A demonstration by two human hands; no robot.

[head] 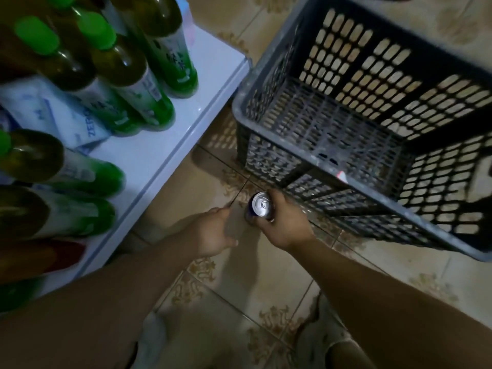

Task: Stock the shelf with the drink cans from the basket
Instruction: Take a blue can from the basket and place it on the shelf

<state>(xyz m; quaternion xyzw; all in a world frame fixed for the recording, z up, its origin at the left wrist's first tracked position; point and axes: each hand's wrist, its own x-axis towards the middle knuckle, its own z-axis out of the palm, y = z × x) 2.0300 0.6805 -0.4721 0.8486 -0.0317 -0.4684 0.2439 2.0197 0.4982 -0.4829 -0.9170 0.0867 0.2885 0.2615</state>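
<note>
Silver-topped blue drink can [261, 208], upright, pull-tab unopened, in right hand [283, 222].

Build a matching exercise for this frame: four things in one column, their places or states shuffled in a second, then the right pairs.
Things:
1. drink can
2. basket
3. green-capped bottles
4. left hand

Places or states:
A. stands on the tiled floor
B. holds nothing
C. gripped by the right hand
D. stand on the white shelf

Pairs: 1-C; 2-A; 3-D; 4-B
</note>
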